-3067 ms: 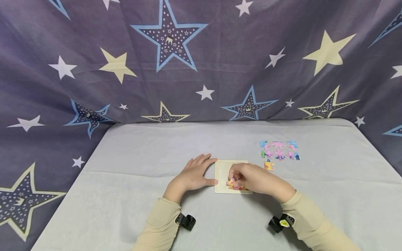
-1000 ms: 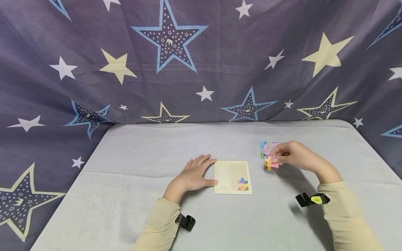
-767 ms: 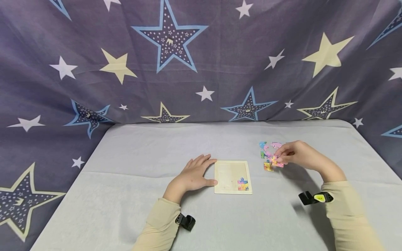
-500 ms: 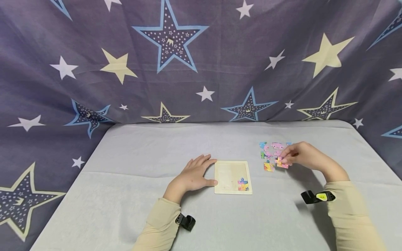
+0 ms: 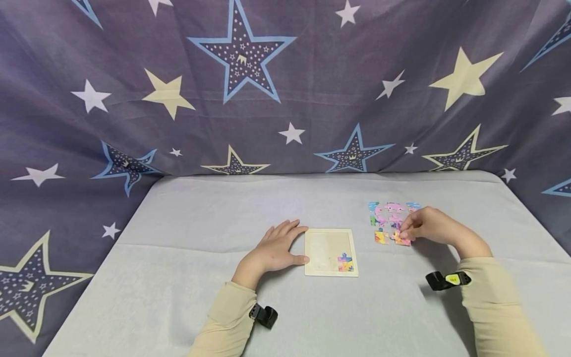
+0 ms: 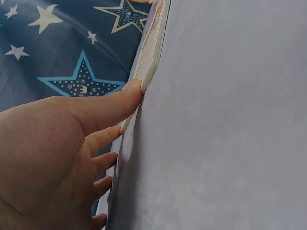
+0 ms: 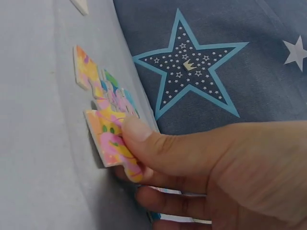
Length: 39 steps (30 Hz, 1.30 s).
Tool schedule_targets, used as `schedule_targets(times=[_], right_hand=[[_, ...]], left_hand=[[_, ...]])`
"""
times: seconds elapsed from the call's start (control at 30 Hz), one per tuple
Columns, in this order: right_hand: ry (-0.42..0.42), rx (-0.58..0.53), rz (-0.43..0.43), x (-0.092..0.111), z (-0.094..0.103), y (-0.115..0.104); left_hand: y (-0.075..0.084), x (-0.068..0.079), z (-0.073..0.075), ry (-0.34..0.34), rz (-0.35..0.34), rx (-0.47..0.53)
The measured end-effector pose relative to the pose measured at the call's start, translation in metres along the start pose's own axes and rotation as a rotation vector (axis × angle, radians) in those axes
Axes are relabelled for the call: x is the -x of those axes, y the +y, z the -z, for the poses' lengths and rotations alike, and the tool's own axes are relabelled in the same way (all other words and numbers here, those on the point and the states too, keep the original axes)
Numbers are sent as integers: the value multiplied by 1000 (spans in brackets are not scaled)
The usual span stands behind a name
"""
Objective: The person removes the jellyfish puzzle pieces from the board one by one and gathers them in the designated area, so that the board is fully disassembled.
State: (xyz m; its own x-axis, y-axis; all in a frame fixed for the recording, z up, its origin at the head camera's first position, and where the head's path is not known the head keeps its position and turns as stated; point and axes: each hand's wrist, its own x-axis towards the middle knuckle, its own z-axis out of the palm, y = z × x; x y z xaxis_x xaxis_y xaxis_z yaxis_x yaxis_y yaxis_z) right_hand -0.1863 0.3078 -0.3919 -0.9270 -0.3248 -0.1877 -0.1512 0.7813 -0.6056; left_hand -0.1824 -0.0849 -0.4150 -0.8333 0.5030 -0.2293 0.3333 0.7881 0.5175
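Note:
My right hand (image 5: 434, 225) pinches a pink and yellow jigsaw piece (image 7: 109, 139) between thumb and fingers. In the head view that piece is low at the tabletop, just right of a yellow jigsaw piece (image 5: 381, 237) and below the laid-out pink and blue jigsaw pieces (image 5: 394, 208). The fingers hide part of those rows. My left hand (image 5: 276, 248) lies spread beside a pale square puzzle tray (image 5: 327, 273), thumb and index fingertips touching its left edge. One jigsaw piece (image 5: 345, 263) sits in the tray's lower right corner.
A light grey cloth (image 5: 200, 218) covers the table. Behind it hangs a dark curtain (image 5: 267, 119) with stars, closing off the back and sides. Each wrist wears a black camera strap (image 5: 263, 315).
My right hand has carried the pinched piece from over the tray to the right, beside the yellow piece, then slightly down toward me. The left hand and tray have stayed put.

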Motion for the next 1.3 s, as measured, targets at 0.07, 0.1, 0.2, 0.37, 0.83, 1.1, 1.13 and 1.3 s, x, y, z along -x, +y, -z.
schedule_targets(times=[0.07, 0.1, 0.2, 0.37, 0.83, 1.1, 1.13, 1.3], right_hand=[[-1, 11, -1, 0, 0, 1], [-2, 16, -1, 1, 0, 2], [4, 32, -4, 1, 1, 3], [27, 62, 4, 1, 4, 3], [69, 32, 72, 0, 2, -12], [40, 7, 93, -3, -5, -24], [36, 1, 92, -3, -7, -26], [-3, -40, 67, -7, -16, -39]], left_hand=[[1, 0, 0, 0, 2, -2], [1, 0, 1, 0, 2, -3], [2, -1, 0, 0, -2, -3], [2, -3, 0, 1, 0, -2], [1, 0, 1, 2, -7, -2], [2, 0, 1, 0, -8, 2], [2, 0, 1, 1, -7, 1], [1, 2, 2, -1, -1, 0]])
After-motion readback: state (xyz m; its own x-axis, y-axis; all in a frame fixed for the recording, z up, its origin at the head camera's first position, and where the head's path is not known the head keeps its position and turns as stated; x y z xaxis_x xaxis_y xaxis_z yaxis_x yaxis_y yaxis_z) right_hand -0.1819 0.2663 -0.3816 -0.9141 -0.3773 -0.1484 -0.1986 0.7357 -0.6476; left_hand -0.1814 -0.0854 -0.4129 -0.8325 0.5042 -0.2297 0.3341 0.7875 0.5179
